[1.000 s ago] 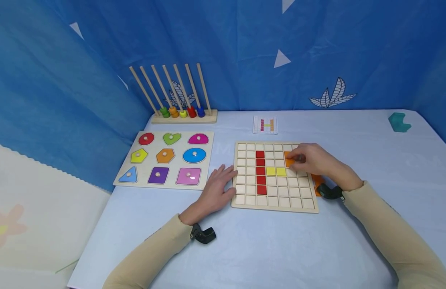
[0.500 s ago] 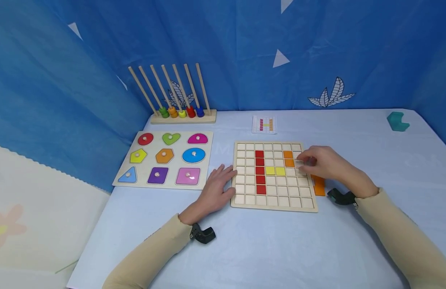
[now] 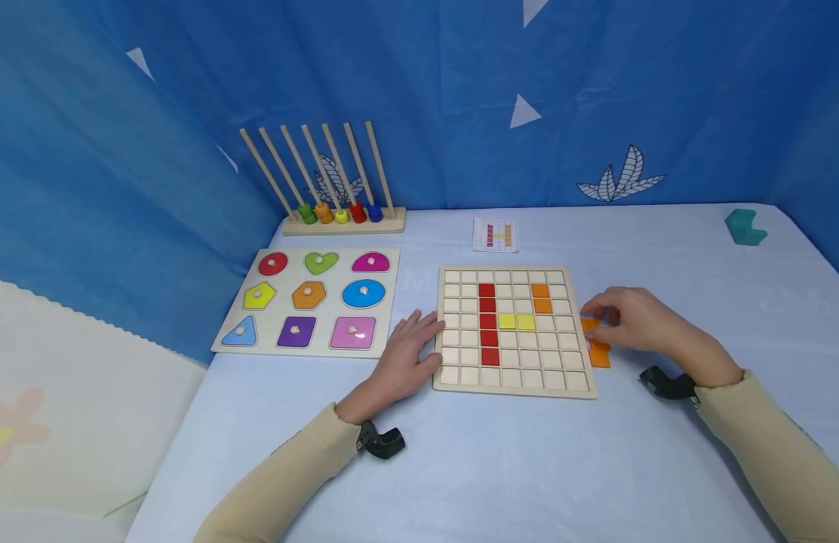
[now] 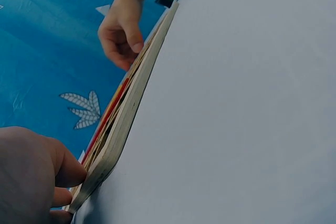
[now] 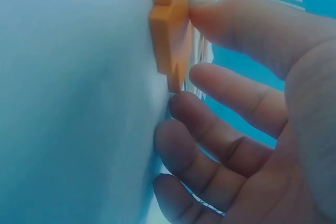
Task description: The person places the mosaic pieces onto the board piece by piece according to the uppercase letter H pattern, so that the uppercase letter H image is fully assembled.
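A wooden grid board [image 3: 512,375] lies on the table. In it sit a column of several red tiles [image 3: 488,321], two yellow tiles [image 3: 516,322] side by side and two orange tiles [image 3: 542,298]. My left hand [image 3: 407,357] rests at the board's left edge, fingers spread and reaching onto the rim; the left wrist view shows its thumb [image 4: 71,167] against that edge. Beyond the right edge, my right hand [image 3: 633,320] is over loose orange tiles [image 3: 599,354]. Its thumb [image 5: 226,22] touches one orange tile [image 5: 170,30], and its fingers are loosely bent beside the tiles.
A small pattern card [image 3: 496,235] lies behind the board. Left of it is a knobbed shape puzzle [image 3: 331,302], with a peg stand of beads [image 3: 345,223] behind. A teal piece [image 3: 745,228] lies at the far right.
My right hand has left an orange tile in the grid and moved right and toward me, off the board to the loose orange tiles. The left hand stays in place.
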Available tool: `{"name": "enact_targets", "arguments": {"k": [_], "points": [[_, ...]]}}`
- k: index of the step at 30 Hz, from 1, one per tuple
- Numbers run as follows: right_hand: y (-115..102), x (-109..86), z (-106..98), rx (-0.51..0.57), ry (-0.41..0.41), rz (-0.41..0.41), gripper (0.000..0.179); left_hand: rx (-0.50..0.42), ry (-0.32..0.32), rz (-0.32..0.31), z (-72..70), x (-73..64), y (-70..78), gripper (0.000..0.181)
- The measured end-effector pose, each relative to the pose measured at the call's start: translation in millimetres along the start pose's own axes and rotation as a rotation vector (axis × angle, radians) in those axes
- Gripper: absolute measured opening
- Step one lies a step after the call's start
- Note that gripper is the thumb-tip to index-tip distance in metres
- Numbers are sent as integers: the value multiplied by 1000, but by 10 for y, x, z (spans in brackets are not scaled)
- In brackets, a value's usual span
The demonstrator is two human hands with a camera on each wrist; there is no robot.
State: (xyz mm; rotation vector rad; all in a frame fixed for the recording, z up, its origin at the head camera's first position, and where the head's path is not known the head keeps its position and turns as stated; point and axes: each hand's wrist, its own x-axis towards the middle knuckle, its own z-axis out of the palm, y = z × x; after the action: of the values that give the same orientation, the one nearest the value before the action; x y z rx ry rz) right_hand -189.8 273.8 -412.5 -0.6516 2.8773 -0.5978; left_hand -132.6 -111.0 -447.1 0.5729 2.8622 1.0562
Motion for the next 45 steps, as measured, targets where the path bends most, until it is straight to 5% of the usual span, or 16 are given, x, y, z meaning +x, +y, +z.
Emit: {"name": "enact_targets", "arguments": {"k": [23, 36, 45], "points": [[133, 36, 12, 41, 14, 49, 30, 6, -2, -4, -2, 12, 10, 53], [208, 53, -10, 39, -4, 182, 34, 8, 1, 0, 5, 9, -15, 53], [221, 41, -32, 16, 0, 132, 38, 10, 7, -1, 14, 8, -12, 53]]}}
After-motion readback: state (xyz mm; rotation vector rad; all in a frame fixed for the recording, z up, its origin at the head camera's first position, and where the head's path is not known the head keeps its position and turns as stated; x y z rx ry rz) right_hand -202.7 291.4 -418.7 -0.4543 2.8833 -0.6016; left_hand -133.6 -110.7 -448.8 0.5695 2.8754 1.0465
